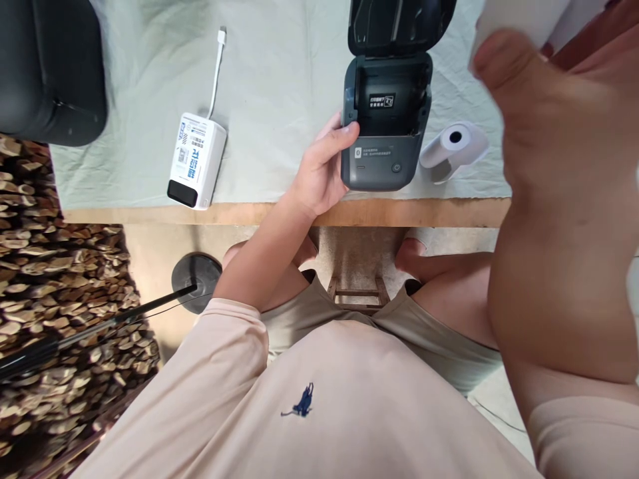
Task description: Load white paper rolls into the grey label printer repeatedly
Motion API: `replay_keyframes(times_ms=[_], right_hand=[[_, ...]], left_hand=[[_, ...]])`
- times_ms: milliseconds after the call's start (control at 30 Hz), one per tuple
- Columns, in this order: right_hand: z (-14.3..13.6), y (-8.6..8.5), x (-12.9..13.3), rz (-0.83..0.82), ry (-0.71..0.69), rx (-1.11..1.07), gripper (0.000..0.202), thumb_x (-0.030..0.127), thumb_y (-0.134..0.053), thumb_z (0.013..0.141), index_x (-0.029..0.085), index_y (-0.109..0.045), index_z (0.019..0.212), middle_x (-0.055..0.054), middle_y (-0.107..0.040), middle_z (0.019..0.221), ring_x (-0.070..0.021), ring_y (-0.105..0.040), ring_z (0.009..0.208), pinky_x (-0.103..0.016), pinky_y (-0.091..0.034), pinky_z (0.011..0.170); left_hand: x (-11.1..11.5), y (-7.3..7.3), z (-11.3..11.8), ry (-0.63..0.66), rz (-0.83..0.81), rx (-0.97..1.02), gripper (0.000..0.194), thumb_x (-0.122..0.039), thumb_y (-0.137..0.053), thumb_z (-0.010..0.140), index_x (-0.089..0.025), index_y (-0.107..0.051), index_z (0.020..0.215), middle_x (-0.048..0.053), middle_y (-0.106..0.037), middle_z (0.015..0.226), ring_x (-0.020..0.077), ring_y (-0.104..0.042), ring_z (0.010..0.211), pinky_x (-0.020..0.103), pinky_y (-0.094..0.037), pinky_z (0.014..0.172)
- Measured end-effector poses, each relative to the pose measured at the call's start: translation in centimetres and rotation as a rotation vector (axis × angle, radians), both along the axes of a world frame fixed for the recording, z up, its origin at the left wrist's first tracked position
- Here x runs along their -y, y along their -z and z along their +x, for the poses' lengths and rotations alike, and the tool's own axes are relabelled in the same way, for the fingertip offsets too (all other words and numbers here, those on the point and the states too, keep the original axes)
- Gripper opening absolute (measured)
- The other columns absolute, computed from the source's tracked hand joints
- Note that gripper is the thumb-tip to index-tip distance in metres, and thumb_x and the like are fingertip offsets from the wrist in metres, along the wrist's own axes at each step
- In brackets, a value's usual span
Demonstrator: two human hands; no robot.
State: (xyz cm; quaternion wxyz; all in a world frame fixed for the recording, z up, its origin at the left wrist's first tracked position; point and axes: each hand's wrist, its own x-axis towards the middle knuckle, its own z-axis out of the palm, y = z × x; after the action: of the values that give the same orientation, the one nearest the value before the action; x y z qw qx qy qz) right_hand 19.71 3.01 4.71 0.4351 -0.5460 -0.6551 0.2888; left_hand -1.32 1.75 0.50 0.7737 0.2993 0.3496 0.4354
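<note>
My left hand [327, 163] is closed around the left side of a dark grey portable printer [372, 163], thumb resting on its front. The printer's black lid [399, 26] stands raised, and its inner bay shows a small printed label with no roll inside. Close to the camera at upper right, my right hand [554, 100] grips a white object [519, 20] that looks like a paper roll. Blur and the frame edge hide part of it. Just right of the printer, a white paper roll [456, 146] with a dark core hole lies on the table, its end loose.
A white power bank [197, 159] with a short cable lies left on the cloth-covered table [269, 80]. A black padded object [54, 73] occupies the far left corner. Below are a stand with a round base [197, 283], stacked firewood [64, 286] and a wooden stool [357, 293].
</note>
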Motion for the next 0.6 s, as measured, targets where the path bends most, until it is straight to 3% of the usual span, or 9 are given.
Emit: replay_keyframes(times_ms=[100, 200, 300, 433, 600], right_hand=[[-1.2, -0.9, 0.8, 0.162, -0.037, 0.199, 0.05, 0.044, -0.074, 0.077, 0.016, -0.058, 0.115, -0.002, -0.058, 0.117, -0.0153, -0.061, 0.117, -0.028, -0.057, 0.091], [-2.3, -1.4, 1.1, 0.038, -0.057, 0.541, 0.034, 0.037, -0.07, 0.077, 0.016, -0.053, 0.099, -0.002, -0.059, 0.114, -0.0168, -0.059, 0.113, -0.036, -0.055, 0.096], [-3.1, -1.7, 1.0, -0.075, -0.05, 0.665, 0.031, 0.035, -0.065, 0.077, 0.017, -0.049, 0.097, -0.004, -0.059, 0.119, -0.0227, -0.057, 0.119, -0.046, -0.053, 0.104], [-3.5, -1.9, 0.8, -0.15, -0.022, 0.713, 0.03, 0.03, -0.061, 0.078, 0.016, -0.052, 0.103, -0.006, -0.057, 0.124, -0.029, -0.056, 0.123, -0.056, -0.05, 0.105], [-3.6, -1.6, 0.6, -0.207, -0.062, 0.728, 0.025, 0.034, -0.064, 0.08, 0.018, -0.062, 0.098, -0.003, -0.063, 0.115, -0.0261, -0.059, 0.12, -0.05, -0.05, 0.107]], left_hand=[[0.2, 0.0, 0.1, 0.026, 0.05, 0.042, 0.016, -0.026, -0.057, 0.093, -0.024, -0.067, 0.105, 0.004, -0.078, 0.103, 0.0322, -0.058, 0.14, 0.046, -0.058, 0.11], [0.3, 0.0, 0.2, 0.033, 0.053, 0.002, 0.028, -0.019, -0.053, 0.095, -0.025, -0.064, 0.12, 0.0, -0.075, 0.102, 0.032, -0.055, 0.143, 0.05, -0.058, 0.112], [0.4, 0.0, 0.3, 0.04, 0.02, -0.044, 0.038, -0.015, -0.044, 0.097, -0.031, -0.063, 0.126, -0.003, -0.075, 0.11, 0.0278, -0.055, 0.144, 0.047, -0.059, 0.111], [0.5, -0.4, 0.5, 0.021, -0.052, -0.06, 0.038, -0.011, -0.046, 0.097, -0.025, -0.062, 0.128, -0.004, -0.072, 0.112, 0.0266, -0.056, 0.142, 0.043, -0.057, 0.114], [0.5, -0.5, 0.4, 0.029, -0.028, -0.018, 0.039, -0.011, -0.045, 0.097, -0.027, -0.063, 0.128, -0.002, -0.073, 0.107, 0.0239, -0.057, 0.142, 0.038, -0.059, 0.11]])
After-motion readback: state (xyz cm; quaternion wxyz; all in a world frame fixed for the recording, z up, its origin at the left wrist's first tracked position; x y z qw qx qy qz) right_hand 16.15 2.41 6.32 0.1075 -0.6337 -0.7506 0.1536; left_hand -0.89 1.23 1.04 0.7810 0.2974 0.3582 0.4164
